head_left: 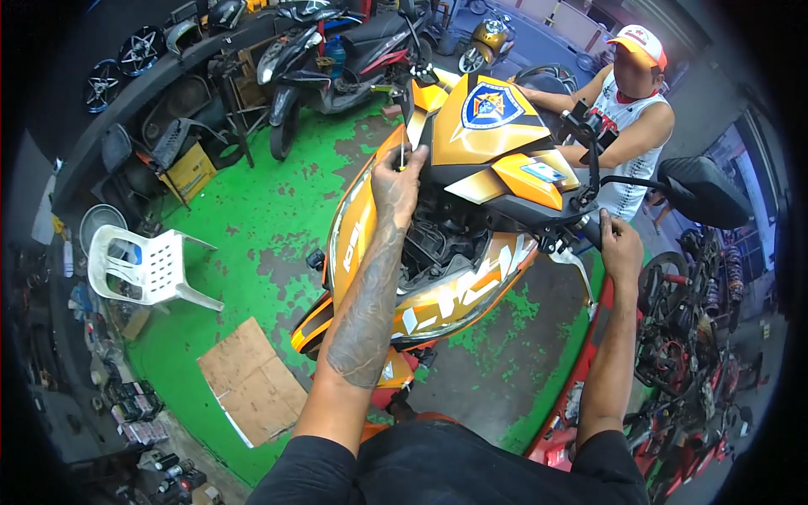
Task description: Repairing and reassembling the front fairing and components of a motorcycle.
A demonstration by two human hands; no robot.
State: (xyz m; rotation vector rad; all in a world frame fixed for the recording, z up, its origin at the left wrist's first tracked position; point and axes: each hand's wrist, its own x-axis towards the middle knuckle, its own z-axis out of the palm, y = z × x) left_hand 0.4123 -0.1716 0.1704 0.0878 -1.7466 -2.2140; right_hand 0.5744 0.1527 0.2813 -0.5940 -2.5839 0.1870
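Note:
An orange and black motorcycle (461, 305) stands in front of me, its front cowl (480, 143) carrying a blue shield-shaped sticker. At the cowl's left side, my left hand (397, 181) is closed around a slim tool with a thin metal shaft (402, 155); its exact kind is hard to make out. My right hand (622, 246) wraps round the black handlebar grip (591, 231), above the silver lever (579, 271). Behind the cowl, between the orange side panels, dark inner parts (438, 236) lie exposed.
Facing me, a person in a white sleeveless shirt (635, 126) reaches toward the motorcycle's front. A black mirror (705, 188) juts out right. On the green floor are a white plastic chair (151, 268) and flat cardboard (252, 383). Motorcycle parts (682, 337) crowd the right; a dark scooter (337, 71) stands behind.

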